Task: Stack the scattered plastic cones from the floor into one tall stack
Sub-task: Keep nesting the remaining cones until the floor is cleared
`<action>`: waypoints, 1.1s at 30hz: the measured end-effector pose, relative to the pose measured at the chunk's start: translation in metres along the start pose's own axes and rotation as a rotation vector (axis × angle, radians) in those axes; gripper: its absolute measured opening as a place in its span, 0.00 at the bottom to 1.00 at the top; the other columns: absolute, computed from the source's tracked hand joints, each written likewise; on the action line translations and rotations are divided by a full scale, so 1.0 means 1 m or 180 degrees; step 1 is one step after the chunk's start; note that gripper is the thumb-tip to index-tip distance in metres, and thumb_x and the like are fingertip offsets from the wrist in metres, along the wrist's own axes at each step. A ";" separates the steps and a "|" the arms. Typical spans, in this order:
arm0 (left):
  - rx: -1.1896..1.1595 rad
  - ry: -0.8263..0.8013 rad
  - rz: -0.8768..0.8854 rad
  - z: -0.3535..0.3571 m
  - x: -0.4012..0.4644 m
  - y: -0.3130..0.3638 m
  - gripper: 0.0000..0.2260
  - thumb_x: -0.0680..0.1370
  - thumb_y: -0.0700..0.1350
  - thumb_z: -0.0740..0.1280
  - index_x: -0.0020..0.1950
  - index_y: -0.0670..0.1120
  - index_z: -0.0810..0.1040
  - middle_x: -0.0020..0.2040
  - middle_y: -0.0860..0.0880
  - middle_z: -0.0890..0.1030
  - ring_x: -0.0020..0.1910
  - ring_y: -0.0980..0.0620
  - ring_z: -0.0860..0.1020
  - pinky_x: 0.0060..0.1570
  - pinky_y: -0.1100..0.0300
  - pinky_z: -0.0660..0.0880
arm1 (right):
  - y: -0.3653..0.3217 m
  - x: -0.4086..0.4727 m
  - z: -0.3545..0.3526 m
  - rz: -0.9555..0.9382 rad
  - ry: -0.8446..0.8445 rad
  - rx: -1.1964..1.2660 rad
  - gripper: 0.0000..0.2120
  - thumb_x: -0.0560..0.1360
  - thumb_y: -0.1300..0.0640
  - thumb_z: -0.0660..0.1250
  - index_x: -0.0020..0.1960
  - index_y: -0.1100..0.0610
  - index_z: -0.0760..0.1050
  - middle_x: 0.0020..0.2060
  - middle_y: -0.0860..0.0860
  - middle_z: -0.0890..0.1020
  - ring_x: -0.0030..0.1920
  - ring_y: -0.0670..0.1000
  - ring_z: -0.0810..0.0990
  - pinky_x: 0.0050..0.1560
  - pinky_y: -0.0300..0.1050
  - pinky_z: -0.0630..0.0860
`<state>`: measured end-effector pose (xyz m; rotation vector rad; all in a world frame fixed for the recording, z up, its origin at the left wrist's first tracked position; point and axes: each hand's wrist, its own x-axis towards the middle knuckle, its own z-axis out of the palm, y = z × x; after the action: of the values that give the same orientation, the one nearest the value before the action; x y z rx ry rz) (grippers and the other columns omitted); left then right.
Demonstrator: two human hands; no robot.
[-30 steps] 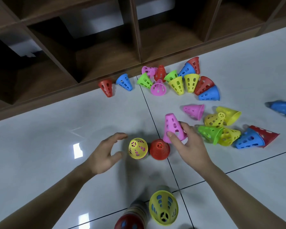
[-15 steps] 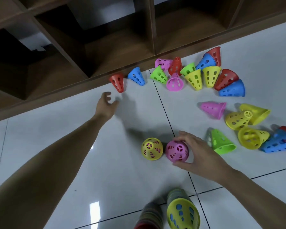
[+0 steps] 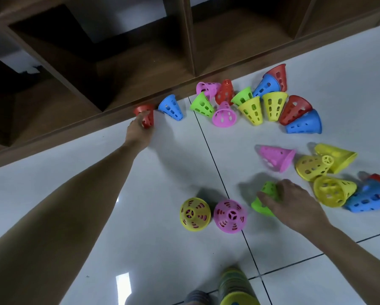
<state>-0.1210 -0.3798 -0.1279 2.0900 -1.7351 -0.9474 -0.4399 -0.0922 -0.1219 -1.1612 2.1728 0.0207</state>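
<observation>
So, L hand [image 3: 138, 130] grips red cone [image 3: 145, 115] right against wooden shelf unit [image 3: 110, 69] base. R hand [image 3: 292, 205] holds green cone [image 3: 265, 200], well away from shelf, beside upright pink cone [image 3: 230, 216] & yellow cone [image 3: 195, 214]. Cone stack [image 3: 233, 285] sits farthest from shelf, at btm edge.

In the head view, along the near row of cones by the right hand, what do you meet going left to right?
Yellow upright cone → pink upright cone → green cone gripped by the right hand → yellow cone lying on its side → blue cone on its side.
</observation>
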 end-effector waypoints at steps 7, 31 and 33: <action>-0.0296 0.0081 -0.0033 0.005 -0.003 -0.006 0.12 0.78 0.49 0.70 0.61 0.56 0.75 0.64 0.49 0.75 0.58 0.45 0.77 0.52 0.53 0.81 | -0.015 -0.001 0.008 0.0155 -0.0258 0.0850 0.17 0.72 0.39 0.70 0.46 0.51 0.72 0.41 0.50 0.78 0.40 0.50 0.75 0.40 0.48 0.70; -0.0019 -0.0400 0.0608 0.052 -0.027 0.007 0.20 0.71 0.55 0.78 0.56 0.49 0.74 0.53 0.49 0.81 0.52 0.49 0.80 0.54 0.60 0.74 | -0.023 -0.038 -0.006 -0.1173 0.0471 0.2797 0.19 0.72 0.55 0.76 0.60 0.49 0.76 0.49 0.45 0.84 0.51 0.47 0.83 0.53 0.41 0.80; -0.0060 -0.0421 0.0686 0.042 -0.043 0.012 0.20 0.74 0.56 0.75 0.58 0.48 0.72 0.51 0.51 0.79 0.50 0.52 0.80 0.50 0.64 0.73 | -0.031 -0.047 -0.013 -0.1382 0.0576 0.2951 0.21 0.71 0.52 0.74 0.62 0.51 0.75 0.50 0.47 0.84 0.52 0.49 0.83 0.54 0.40 0.79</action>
<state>-0.1601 -0.3333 -0.1393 1.8195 -1.9605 -1.0518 -0.4058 -0.0803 -0.0769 -1.0344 1.6629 -1.1779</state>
